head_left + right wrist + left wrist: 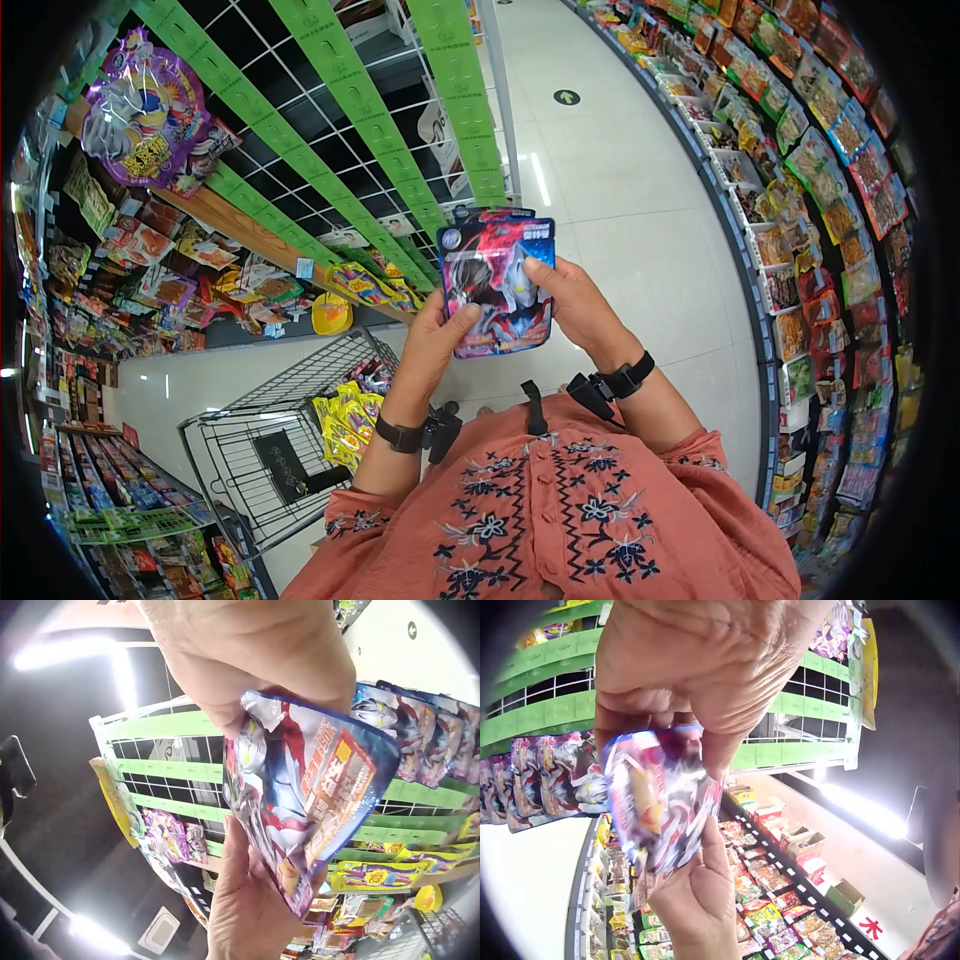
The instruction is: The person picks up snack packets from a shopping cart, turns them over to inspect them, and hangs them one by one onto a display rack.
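Note:
A blue-edged pouch with printed armoured figures point(498, 290) is held in front of the chest by both hands. My left hand point(432, 345) pinches its lower left side, thumb on the front. On the upper right side my right hand point(585, 305) grips it, thumb over the printed face. In the left wrist view the pouch point(664, 799) is partly blurred; the right wrist view shows orange lettering on the pouch point(315, 787). Similar pouches point(427, 735) hang in a row just beyond it.
A wire rack with green strips point(330, 110) stands ahead, a purple bag point(145, 110) hanging on it. At the lower left is a cart point(235, 420) holding yellow packets point(350, 425). Shelves of packaged snacks point(800, 180) line the right; tiled floor point(620, 180) lies between.

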A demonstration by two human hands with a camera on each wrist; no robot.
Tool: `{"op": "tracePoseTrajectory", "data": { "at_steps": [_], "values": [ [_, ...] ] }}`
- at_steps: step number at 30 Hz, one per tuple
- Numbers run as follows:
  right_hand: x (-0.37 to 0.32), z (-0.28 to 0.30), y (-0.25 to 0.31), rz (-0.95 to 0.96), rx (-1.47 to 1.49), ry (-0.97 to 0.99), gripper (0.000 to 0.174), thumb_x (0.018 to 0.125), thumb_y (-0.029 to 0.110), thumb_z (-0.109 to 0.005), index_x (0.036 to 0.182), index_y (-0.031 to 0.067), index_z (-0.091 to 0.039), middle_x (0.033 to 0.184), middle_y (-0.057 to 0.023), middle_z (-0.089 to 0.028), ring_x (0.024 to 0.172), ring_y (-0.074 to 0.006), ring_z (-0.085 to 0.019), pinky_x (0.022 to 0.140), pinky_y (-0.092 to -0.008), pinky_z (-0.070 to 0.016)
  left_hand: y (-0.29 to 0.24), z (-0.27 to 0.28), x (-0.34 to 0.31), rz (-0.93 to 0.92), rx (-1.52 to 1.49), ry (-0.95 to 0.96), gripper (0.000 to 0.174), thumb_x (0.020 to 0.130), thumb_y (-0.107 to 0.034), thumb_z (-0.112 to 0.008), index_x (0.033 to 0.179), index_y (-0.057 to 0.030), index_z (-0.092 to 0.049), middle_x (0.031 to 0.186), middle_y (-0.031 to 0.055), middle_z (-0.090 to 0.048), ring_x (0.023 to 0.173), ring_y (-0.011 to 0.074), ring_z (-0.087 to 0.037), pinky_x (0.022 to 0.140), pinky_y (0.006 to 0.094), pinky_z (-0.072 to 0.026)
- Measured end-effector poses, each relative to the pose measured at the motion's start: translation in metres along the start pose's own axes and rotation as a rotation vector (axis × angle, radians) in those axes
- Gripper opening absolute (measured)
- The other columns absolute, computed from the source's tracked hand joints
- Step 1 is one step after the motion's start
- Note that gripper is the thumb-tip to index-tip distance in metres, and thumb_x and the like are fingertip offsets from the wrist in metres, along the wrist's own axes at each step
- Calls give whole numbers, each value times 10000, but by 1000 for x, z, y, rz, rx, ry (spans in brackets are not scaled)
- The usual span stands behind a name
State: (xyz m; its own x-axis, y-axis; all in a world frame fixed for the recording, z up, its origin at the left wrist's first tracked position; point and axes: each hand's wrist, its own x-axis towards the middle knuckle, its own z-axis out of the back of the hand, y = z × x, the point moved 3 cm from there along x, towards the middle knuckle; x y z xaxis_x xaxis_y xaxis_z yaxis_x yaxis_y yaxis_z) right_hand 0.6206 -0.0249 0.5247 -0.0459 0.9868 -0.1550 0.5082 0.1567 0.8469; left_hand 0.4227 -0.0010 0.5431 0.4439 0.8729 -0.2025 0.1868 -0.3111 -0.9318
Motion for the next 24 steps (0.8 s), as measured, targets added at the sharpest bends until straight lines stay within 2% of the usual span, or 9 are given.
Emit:
{"op": "tracePoseTrajectory", "data": {
  "at_steps": [3,6,9,13,15,20,24],
  "values": [
    [-2,-4,-4,-57,-78,31,362,996,297,-618,1236,26,-621,1112,-32,-683,998,-103,-626,922,-284,-492,10,15,6,-47,62,-50,342,975,-197,-659,1285,-65,-598,1148,10,-672,1000,97,-614,918,271,-478],
    [-3,-6,-9,-71,-120,23,346,978,282,-640,1211,26,-641,1088,-25,-693,980,-100,-628,907,-282,-488,19,25,12,-16,70,-45,307,985,-191,-635,1262,-60,-617,1135,2,-674,1008,90,-603,935,278,-465],
    [3,-1,-14,-21,-85,-14,301,982,229,-633,1211,34,-643,1093,-11,-689,970,-85,-621,883,-263,-495,15,22,14,1,96,-45,300,995,-195,-614,1259,-54,-621,1128,-1,-676,1005,87,-602,934,273,-463],
    [7,3,-5,0,-57,-76,293,987,239,-621,1194,33,-643,1075,-16,-690,949,-86,-626,872,-263,-497,9,16,28,-40,65,-24,264,1004,-218,-600,1224,-78,-646,1099,-13,-684,947,79,-615,890,263,-478],
    [8,0,6,4,-26,-81,296,992,250,-613,1191,33,-640,1065,-22,-692,950,-89,-629,880,-270,-497,1,11,33,-68,36,14,286,1020,-236,-579,1238,-59,-637,1121,-2,-684,982,77,-617,906,253,-477],
    [4,-7,25,53,-13,-70,400,1035,322,-496,1221,-16,-602,1098,-80,-686,957,-138,-649,895,-292,-504,-9,3,40,-71,3,40,324,1035,-273,-558,1249,-39,-629,1130,14,-686,978,71,-622,894,246,-492],
    [5,4,24,49,-24,-73,418,1042,325,-476,1232,-30,-588,1103,-92,-683,961,-142,-652,889,-295,-511,-13,-4,41,-78,-34,57,321,1036,-265,-555,1249,-36,-627,1123,21,-692,963,80,-637,882,253,-506]
  ]
}}
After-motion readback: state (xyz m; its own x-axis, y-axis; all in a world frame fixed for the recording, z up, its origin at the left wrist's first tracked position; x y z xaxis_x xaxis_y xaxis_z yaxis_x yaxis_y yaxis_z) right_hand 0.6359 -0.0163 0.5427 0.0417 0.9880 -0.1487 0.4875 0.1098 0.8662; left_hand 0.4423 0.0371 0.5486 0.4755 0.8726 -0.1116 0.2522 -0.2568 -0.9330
